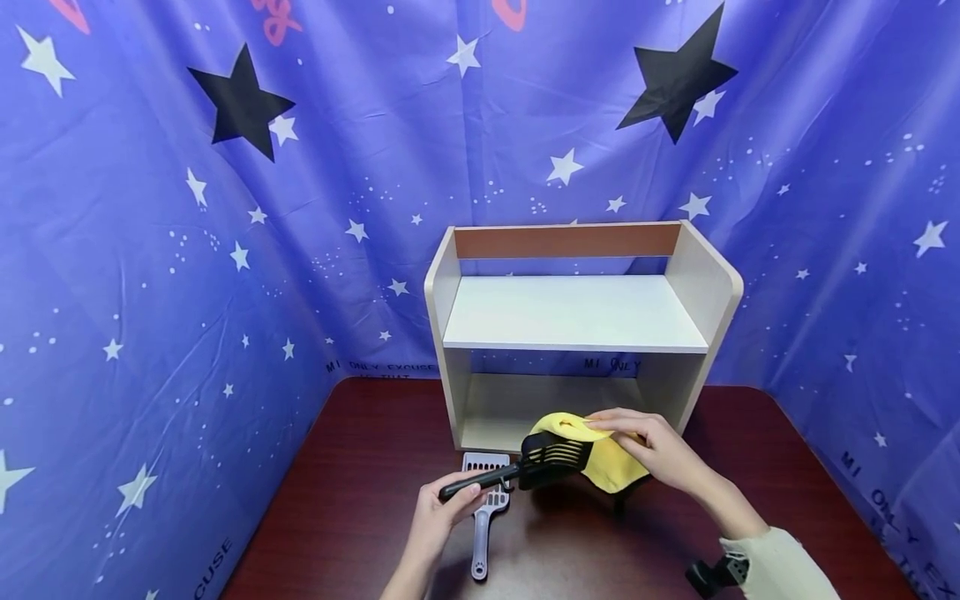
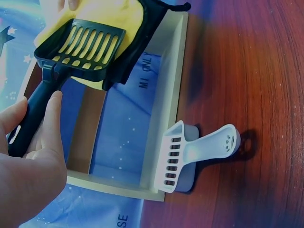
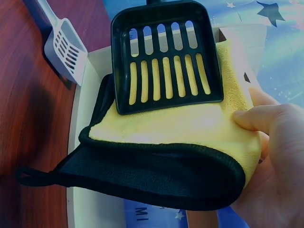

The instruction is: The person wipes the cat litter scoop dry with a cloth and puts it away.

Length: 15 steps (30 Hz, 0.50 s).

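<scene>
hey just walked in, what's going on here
A person's left grip holds a black scoop by its handle, and the right grip pinches a yellow cloth with dark edging. The cloth lies behind the scoop's head, showing yellow through the slots. Both are held above the table, in front of the shelf. A pale scoop lies on the table, untouched.

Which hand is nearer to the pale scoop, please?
Left. The left hand, gripping the black scoop, is just left of the pale scoop; the right hand, holding the yellow cloth, is farther off right.
</scene>
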Motion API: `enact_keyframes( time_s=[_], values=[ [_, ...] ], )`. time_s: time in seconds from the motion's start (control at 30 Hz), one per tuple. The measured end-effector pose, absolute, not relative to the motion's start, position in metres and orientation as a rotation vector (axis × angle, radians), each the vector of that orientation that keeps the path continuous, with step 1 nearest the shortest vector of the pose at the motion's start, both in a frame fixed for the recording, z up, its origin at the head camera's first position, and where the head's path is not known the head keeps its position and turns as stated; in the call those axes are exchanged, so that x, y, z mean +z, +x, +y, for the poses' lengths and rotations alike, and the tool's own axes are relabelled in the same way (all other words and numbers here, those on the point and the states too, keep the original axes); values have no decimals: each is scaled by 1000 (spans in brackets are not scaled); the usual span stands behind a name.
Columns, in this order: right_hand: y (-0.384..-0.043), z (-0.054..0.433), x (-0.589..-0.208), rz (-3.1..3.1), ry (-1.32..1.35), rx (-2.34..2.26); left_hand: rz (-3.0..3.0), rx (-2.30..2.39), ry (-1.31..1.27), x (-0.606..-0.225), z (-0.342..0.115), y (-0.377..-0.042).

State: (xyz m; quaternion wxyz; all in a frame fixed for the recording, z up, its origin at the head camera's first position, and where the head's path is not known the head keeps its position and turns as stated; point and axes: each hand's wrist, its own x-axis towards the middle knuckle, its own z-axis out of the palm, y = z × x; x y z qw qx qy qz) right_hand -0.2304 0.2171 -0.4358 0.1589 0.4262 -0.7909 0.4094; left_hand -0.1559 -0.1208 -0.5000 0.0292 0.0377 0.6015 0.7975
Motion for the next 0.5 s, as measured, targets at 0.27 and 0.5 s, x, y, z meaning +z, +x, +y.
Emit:
enact_keyframes(
  time_s=[0.27, 0.5],
  values=[
    [-229, 222, -440, -2300, 1116, 1166, 1834, 2477, 102, -501, -124, -155],
    [-228, 223, -441, -2386, 1003, 1165, 1882, 2432, 149, -502, -125, -157]
  ],
)
